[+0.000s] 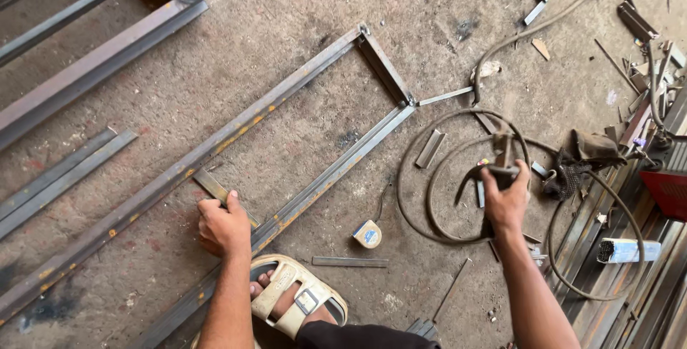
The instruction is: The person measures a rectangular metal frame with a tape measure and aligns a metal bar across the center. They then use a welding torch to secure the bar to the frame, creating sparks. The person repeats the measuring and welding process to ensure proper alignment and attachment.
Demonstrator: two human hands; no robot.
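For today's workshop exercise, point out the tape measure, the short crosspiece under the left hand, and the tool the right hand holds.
tape measure (367,234), head view, round case.
short crosspiece (212,185), head view, bare upper end.
welding holder (503,171), head view, grip above the right hand's fingers.

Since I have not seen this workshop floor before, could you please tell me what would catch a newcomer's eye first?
The long rectangular steel frame lies slantwise across the concrete floor, and the left hand presses a short cross bar between its two rails. To the right, the right hand grips a welding holder, with dark cable looping round it. A small tape measure lies between the hands, above a sandalled foot.
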